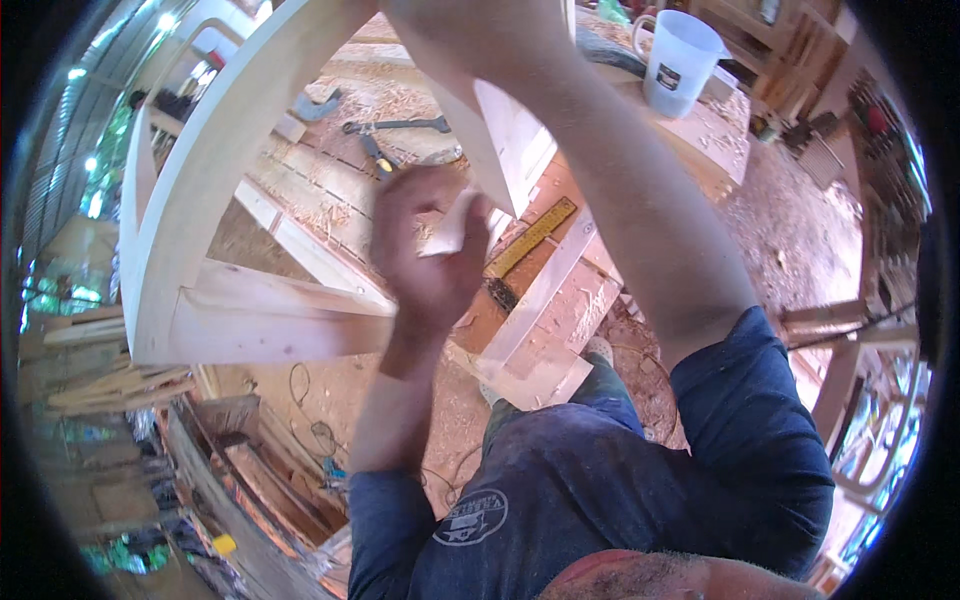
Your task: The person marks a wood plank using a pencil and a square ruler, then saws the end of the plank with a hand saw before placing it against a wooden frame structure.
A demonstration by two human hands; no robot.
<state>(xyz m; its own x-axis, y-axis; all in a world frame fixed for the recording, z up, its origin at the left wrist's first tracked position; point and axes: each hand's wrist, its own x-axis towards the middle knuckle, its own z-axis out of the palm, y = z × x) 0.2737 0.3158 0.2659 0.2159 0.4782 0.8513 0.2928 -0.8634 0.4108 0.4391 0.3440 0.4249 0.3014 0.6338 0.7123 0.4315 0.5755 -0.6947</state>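
Curved wooden frame (240, 100) beside busy hands

It stands at the left, over the shaving-strewn bench (320, 175). The step seems to be handling or steadying it; the next move likely calls for a sure hold. The left hand (415, 270) is raised mid-view, blurred, thumb apart from curled fingers; whether they grip anything, I cannot tell. The right arm stretches up and forward; its hand (470, 35) meets the upper edge, finger state hidden.

Through the head view, I register a white oval emblem (471, 517) with blurred curved lettering, printed on the dark blue short-sleeved shirt (570, 490). A small dark rectangular label (668, 77) marks the translucent white plastic jug (690, 48); its print is too small for me to read.
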